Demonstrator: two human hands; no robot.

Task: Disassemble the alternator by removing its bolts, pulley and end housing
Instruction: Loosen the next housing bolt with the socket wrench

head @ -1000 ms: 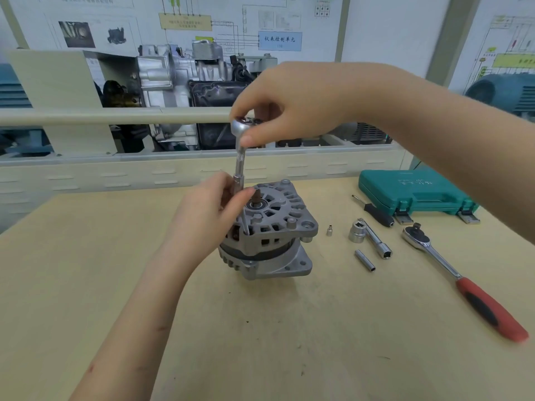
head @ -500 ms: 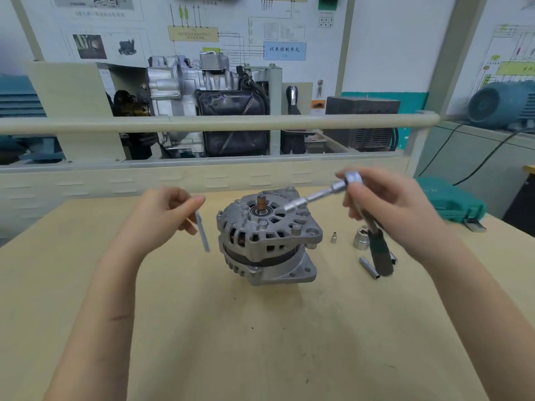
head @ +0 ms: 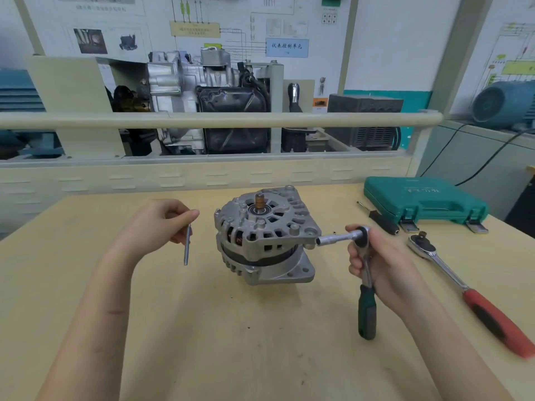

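Head view. Since the earlier frame: right hand (head: pixel 385 264) has lowered the green-handled ratchet with chrome extension (head: pixel 365 273), socket end now beside the housing's right ear; left hand (head: pixel 156 224) unchanged in place. Left thumb and fingers pinch the long grey steel through-bolt (head: pixel 187 244), hanging clear. Right fingers curl round the ratchet. Grey cast-aluminium alternator (head: pixel 265 237) stands mid-table (head: pixel 202 328), shaft up, unheld. Risk: likely tipping or sliding under torque; the bolt could drop and roll.

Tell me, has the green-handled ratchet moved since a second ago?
Yes. The green-handled ratchet, gripped by the right hand, went from above the grey alternator down to its right side, socket end near the housing.
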